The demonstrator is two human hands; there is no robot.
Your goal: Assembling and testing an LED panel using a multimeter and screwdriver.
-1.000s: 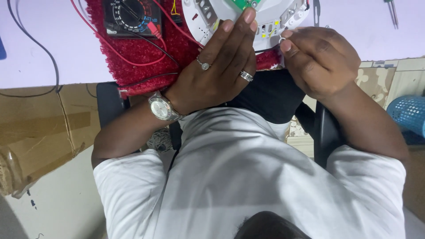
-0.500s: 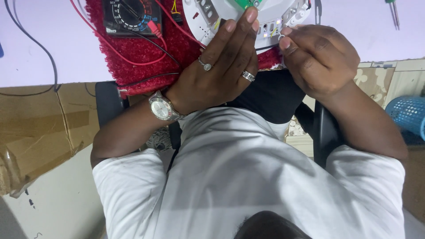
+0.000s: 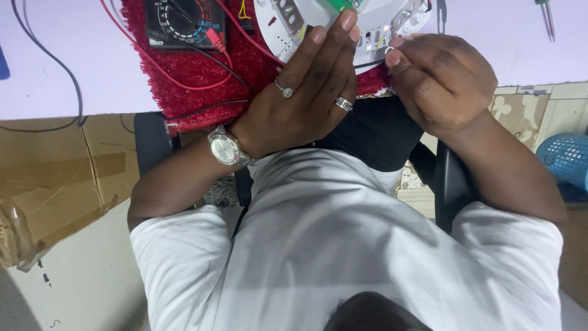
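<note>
Two bare hands work at a round white lamp plate (image 3: 373,21) that lies on a red fuzzy mat (image 3: 202,73) at the near edge of a pale surface (image 3: 67,67), seen from above the person's head.

Left hand (image 3: 306,92): it lies palm down with its fingers stretched forward and held together, the fingertips pressing on the plate's near left part. It grips nothing. Two rings sit on its fingers and a silver wristwatch (image 3: 225,147) circles the wrist, which bends in from the left over the mat's near edge.

Right hand (image 3: 444,83): it is curled into a loose fist just right of the plate's near rim, thumb and forefinger pinched together at the rim, close to a thin black wire (image 3: 370,62). Whether the pinch holds the wire cannot be told. The forearm runs back to the right toward a white sleeve.

Left of the plate, on the same mat, rests a black multimeter (image 3: 184,21) with red leads (image 3: 177,76) looping beside it. Far right of the plate, below the surface, stands a blue basket (image 3: 566,162).
</note>
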